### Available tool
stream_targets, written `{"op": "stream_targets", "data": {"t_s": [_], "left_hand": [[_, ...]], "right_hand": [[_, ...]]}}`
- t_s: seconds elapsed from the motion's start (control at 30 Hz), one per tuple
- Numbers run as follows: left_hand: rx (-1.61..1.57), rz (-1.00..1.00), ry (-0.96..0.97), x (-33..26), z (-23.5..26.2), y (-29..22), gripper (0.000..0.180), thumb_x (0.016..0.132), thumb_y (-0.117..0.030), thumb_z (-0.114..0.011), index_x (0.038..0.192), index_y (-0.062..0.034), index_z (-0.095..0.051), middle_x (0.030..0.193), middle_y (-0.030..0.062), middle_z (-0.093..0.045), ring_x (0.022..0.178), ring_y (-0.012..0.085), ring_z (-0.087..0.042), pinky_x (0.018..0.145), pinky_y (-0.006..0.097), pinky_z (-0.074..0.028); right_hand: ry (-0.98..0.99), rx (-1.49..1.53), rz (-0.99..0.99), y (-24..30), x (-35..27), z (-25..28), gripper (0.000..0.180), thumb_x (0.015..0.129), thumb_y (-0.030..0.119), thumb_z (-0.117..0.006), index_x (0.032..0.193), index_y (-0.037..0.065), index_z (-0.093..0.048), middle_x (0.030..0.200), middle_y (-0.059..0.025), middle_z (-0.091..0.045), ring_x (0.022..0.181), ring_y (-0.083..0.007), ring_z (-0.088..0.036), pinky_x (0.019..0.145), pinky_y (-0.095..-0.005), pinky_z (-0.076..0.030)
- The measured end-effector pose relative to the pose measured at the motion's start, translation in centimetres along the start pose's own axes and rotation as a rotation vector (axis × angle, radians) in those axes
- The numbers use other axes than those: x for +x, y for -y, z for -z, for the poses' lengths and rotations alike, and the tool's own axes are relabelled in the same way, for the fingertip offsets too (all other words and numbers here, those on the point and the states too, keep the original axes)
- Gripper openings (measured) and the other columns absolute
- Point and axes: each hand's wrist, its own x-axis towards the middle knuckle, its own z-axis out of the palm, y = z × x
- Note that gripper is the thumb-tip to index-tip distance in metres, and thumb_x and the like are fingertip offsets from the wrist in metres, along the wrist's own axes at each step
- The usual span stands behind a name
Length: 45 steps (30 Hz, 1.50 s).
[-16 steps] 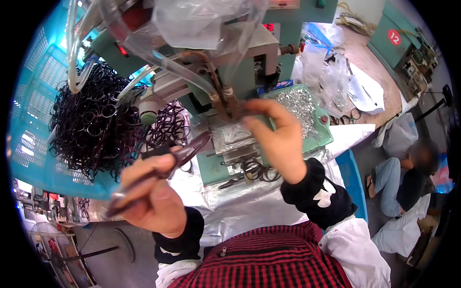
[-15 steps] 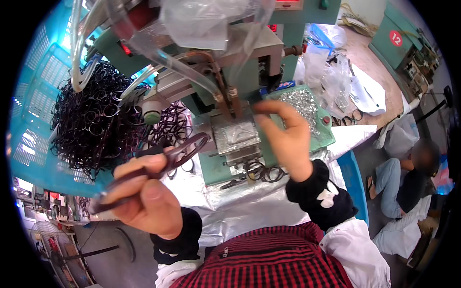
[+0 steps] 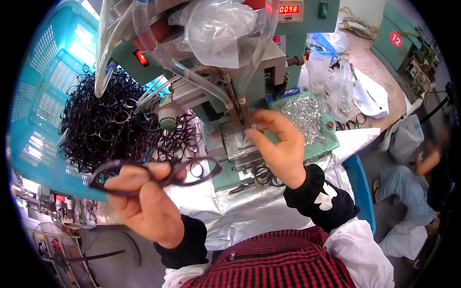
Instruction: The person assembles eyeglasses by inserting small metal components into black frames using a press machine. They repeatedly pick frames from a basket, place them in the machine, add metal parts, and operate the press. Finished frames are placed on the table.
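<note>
My left hand (image 3: 149,209) is closed around a dark spectacle frame (image 3: 217,168), gripping it near the bridge with thumb and fingers. The frame is held up in front of the green machine, and its rims stick out on both sides of the fingers. At the copper-coloured prongs (image 3: 242,113) of the machine is my right hand (image 3: 283,151), thumb and forefinger brought close together. A tiny shiny bit seems to show at those fingertips, too small to name. Below the prongs lies a foil-covered metal block (image 3: 235,144).
A green tray (image 3: 331,146) of small silvery parts (image 3: 302,117) stands right of the machine. On the left, a blue basket (image 3: 33,115) holds a heap of dark spectacle frames (image 3: 105,120). Clear hoses (image 3: 168,62) hang before the machine. A person (image 3: 413,187) sits at far right.
My right hand's fingertips have come in to the prongs. My left hand has turned the spectacle frame from a slant to nearly level. The view has shifted slightly.
</note>
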Motion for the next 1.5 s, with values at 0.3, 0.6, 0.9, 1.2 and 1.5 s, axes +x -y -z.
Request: {"op": "stream_targets", "data": {"t_s": [0.3,0.6,0.9,1.2,1.5], "left_hand": [[0.02,0.078,-0.082,2.2,-0.2,4.2,0.011,0.098,-0.004,-0.059,0.107,0.0018,-0.056,0.099,0.014,-0.066,0.09,0.0206,-0.066,0.078,0.039,-0.061],[0.292,-0.272,0.542,-2.3,0.0,3.9,0.025,0.074,0.002,-0.072,0.098,-0.0037,-0.068,0.11,0.0192,-0.072,0.07,0.0242,-0.064,0.053,0.033,-0.047],[0.525,-0.626,0.594,-3.1,-2.9,6.8,0.019,0.068,-0.007,-0.073,0.086,-0.0058,-0.068,0.102,0.0104,-0.072,0.071,0.0235,-0.063,0.069,0.036,-0.06],[0.522,-0.315,0.503,-7.1,-1.7,3.4,0.022,0.069,-0.002,-0.072,0.092,-0.0032,-0.071,0.11,0.0112,-0.07,0.086,0.028,-0.067,0.089,0.046,-0.058],[1.09,-0.092,-0.053,-1.9,5.5,0.1,0.009,0.093,-0.005,-0.06,0.096,0.0015,-0.066,0.109,0.0138,-0.064,0.103,0.0255,-0.06,0.094,0.036,-0.047]], "right_hand": [[0.04,0.208,-0.029,0.6,0.3,-0.8,0.05,0.083,-0.003,-0.07,0.13,-0.002,-0.054,0.092,-0.0073,-0.071,0.1,-0.0161,-0.065,0.093,-0.0296,-0.048],[0.317,0.154,-0.152,3.7,0.2,3.1,0.056,0.085,-0.007,-0.057,0.14,-0.001,-0.049,0.134,-0.0123,-0.059,0.123,-0.0214,-0.058,0.106,-0.0353,-0.043],[-0.112,-0.642,-0.09,-5.3,-2.4,13.2,0.032,0.082,0.004,-0.067,0.114,0.0,-0.067,0.104,-0.0124,-0.068,0.101,-0.0258,-0.063,0.089,-0.0348,-0.048],[-0.028,-1.013,0.224,-6.6,-0.8,8.4,0.006,0.078,0.008,-0.072,0.081,0.006,-0.068,0.083,-0.0102,-0.067,0.082,-0.0334,-0.059,0.072,-0.0444,-0.047],[-0.091,-0.68,0.181,-6.8,0.1,8.1,0.012,0.083,0.004,-0.068,0.094,0.005,-0.073,0.092,-0.0113,-0.07,0.089,-0.0307,-0.065,0.077,-0.0387,-0.049]]}}
